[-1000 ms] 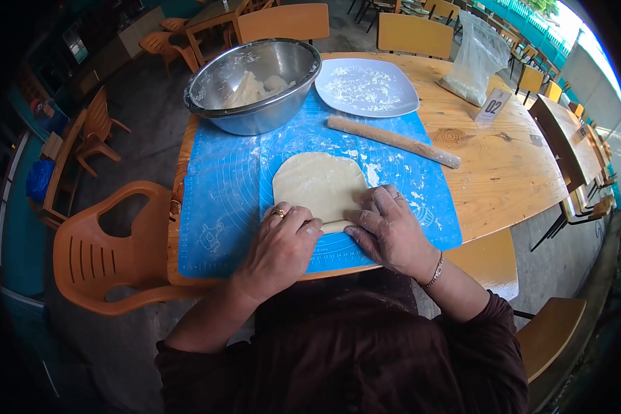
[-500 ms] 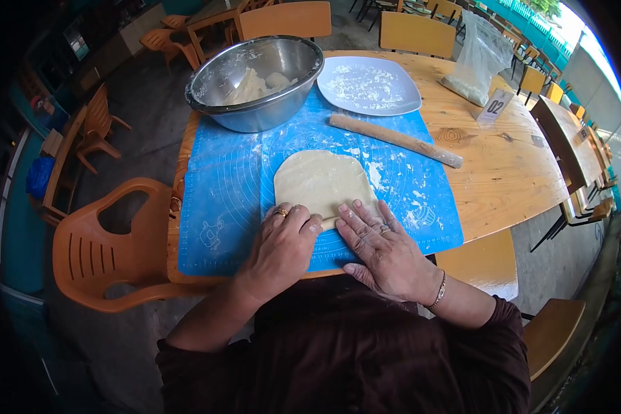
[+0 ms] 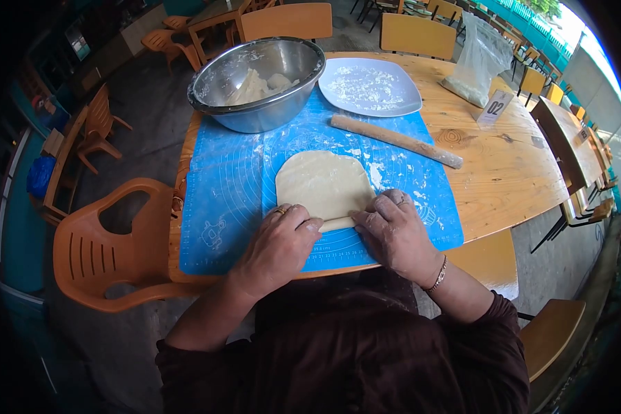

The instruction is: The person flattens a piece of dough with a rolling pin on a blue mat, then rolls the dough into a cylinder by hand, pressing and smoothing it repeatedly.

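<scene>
A flat, pale sheet of dough [image 3: 322, 181] lies on a blue baking mat [image 3: 231, 193] dusted with flour. Its near edge is folded over into a narrow roll. My left hand [image 3: 279, 238] pinches the left end of that rolled edge, fingers curled. At the right end, my right hand [image 3: 397, 231] grips the same edge between thumb and bent fingers. Beyond the dough, a wooden rolling pin [image 3: 397, 141] rests at a slant, partly on the mat and partly on the table.
A steel bowl [image 3: 255, 114] with dough in it stands at the back left. Beside it is a floured white plate [image 3: 370, 86]. A plastic bag [image 3: 477, 58] and a number card [image 3: 495, 108] sit on the wooden table [image 3: 510, 162]. An orange chair [image 3: 110, 241] is at left.
My right hand has gone from lying flat with fingers stretched to pinching the dough's near edge, which is now rolled up. My left hand has barely moved.
</scene>
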### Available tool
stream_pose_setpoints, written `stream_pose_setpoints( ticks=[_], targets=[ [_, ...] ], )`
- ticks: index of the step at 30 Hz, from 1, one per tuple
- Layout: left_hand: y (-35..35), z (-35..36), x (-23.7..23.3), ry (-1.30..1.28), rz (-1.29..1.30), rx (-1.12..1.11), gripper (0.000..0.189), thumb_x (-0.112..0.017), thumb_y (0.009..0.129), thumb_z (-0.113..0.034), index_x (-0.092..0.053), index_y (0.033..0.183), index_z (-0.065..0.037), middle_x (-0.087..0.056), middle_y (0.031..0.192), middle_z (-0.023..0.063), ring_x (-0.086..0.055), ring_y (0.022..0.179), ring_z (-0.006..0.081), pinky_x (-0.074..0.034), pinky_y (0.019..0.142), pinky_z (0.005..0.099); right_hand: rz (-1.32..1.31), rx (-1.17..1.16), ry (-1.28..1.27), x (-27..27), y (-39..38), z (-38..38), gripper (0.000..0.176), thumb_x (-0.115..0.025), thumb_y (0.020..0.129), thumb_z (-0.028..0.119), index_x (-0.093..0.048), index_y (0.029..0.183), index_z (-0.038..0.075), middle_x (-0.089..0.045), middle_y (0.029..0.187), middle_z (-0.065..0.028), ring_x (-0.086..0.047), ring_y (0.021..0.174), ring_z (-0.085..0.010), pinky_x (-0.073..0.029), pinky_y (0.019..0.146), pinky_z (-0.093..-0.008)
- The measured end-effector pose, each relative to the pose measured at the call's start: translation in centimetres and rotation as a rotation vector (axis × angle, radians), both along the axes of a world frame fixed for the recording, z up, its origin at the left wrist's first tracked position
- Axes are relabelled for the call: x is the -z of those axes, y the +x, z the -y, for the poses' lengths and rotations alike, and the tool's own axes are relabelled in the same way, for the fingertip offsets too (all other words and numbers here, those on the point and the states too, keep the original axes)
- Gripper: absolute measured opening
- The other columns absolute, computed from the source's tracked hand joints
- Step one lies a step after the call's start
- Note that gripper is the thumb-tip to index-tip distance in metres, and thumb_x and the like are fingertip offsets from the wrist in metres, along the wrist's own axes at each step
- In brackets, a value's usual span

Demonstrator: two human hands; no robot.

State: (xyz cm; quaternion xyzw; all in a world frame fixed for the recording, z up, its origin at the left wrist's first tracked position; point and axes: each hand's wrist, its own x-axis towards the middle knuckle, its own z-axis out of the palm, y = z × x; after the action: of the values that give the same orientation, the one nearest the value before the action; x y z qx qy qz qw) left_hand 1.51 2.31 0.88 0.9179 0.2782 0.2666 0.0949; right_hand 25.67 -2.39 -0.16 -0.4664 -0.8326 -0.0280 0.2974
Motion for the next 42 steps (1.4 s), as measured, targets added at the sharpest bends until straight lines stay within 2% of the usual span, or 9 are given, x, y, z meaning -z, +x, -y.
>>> stream_pose_setpoints(
  ticks=[10,21,24,26,27,31,35,40,42],
  targets=[
    [0.9,0.0,-1.4,-0.011,-0.014,0.041,0.021,-0.077,0.081,-0.01,-0.072,0.098,0.001,-0.064,0.091,0.0128,-0.063,0.089,0.031,-0.05,0.084,0.0421,-0.003,-0.047,-0.026,-1.2,-1.9,-0.1,0.026,-0.078,0.079,0.013,-0.069,0.102,0.005,-0.057,0.104,-0.0127,-0.056,0.1,-0.0334,-0.047,0.088,-0.0435],
    [-2.1,-0.2,-1.5,-0.121,-0.019,-0.005,0.026,-0.078,0.08,-0.01,-0.072,0.102,0.001,-0.064,0.094,0.0118,-0.064,0.089,0.0294,-0.051,0.082,0.0401,-0.011,-0.011,-0.09,-1.1,1.4,0.5,0.03,-0.076,0.081,0.016,-0.07,0.108,0.006,-0.055,0.096,-0.0114,-0.054,0.095,-0.0313,-0.046,0.085,-0.0432],
    [-0.6,0.0,-1.6,-0.061,0.015,0.007,0.025,-0.078,0.08,-0.01,-0.072,0.102,0.0,-0.064,0.093,0.0112,-0.064,0.088,0.0289,-0.051,0.082,0.0399,-0.015,0.016,-0.122,-1.3,0.0,0.4,0.036,-0.075,0.083,0.019,-0.069,0.116,0.005,-0.059,0.105,-0.0143,-0.057,0.104,-0.0338,-0.047,0.094,-0.044],
    [0.6,-0.1,-0.9,-0.025,0.03,0.041,0.024,-0.077,0.081,-0.01,-0.072,0.102,0.0,-0.064,0.093,0.011,-0.064,0.088,0.0288,-0.051,0.082,0.04,-0.035,-0.086,-0.048,-0.3,-1.3,0.0,0.042,-0.073,0.087,0.021,-0.065,0.124,0.002,-0.059,0.125,-0.0201,-0.055,0.122,-0.0381,-0.043,0.107,-0.045],
    [1.0,-0.3,-0.3,0.018,0.005,0.05,0.023,-0.076,0.082,-0.009,-0.072,0.102,0.0,-0.064,0.093,0.0111,-0.064,0.088,0.0287,-0.051,0.081,0.0403,-0.048,-0.124,-0.214,-0.3,-1.4,0.1,0.053,-0.064,0.095,0.031,-0.055,0.135,-0.003,-0.049,0.144,-0.0267,-0.043,0.139,-0.0416,-0.032,0.119,-0.0477],
    [1.1,-0.4,0.1,0.011,0.015,0.048,0.019,-0.073,0.085,-0.006,-0.072,0.102,0.001,-0.063,0.092,0.0113,-0.063,0.086,0.0287,-0.051,0.079,0.0407,0.131,0.072,-0.262,-0.3,0.3,0.6,0.079,-0.046,0.102,0.052,-0.035,0.148,-0.011,-0.034,0.155,-0.032,-0.029,0.147,-0.046,-0.02,0.122,-0.0521],
    [1.1,-0.4,0.4,-0.004,0.077,0.036,0.018,-0.072,0.086,-0.006,-0.072,0.102,0.001,-0.063,0.091,0.0112,-0.063,0.085,0.0294,-0.051,0.079,0.0405,0.242,0.283,-0.342,-0.2,3.7,0.9,0.088,-0.036,0.102,0.062,-0.03,0.151,-0.011,-0.026,0.159,-0.0326,-0.018,0.152,-0.0444,-0.012,0.124,-0.0515],
    [1.7,-0.8,0.9,0.064,0.093,-0.024,0.015,-0.07,0.087,-0.006,-0.072,0.1,0.002,-0.063,0.089,0.0126,-0.063,0.085,0.0303,-0.05,0.078,0.0411,0.251,0.391,-0.334,-0.3,3.7,0.1,0.083,-0.037,0.103,0.058,-0.035,0.149,-0.011,-0.029,0.157,-0.0335,-0.022,0.15,-0.0455,-0.014,0.124,-0.052],
    [1.8,-0.9,1.0,0.059,0.095,-0.033,0.015,-0.071,0.086,-0.007,-0.071,0.099,0.002,-0.063,0.089,0.0133,-0.063,0.086,0.0312,-0.05,0.078,0.0416,0.045,0.242,-0.354,-0.5,2.6,-0.6,0.071,-0.042,0.105,0.047,-0.041,0.145,-0.011,-0.036,0.153,-0.034,-0.029,0.147,-0.0469,-0.019,0.123,-0.0523]
  ],
)
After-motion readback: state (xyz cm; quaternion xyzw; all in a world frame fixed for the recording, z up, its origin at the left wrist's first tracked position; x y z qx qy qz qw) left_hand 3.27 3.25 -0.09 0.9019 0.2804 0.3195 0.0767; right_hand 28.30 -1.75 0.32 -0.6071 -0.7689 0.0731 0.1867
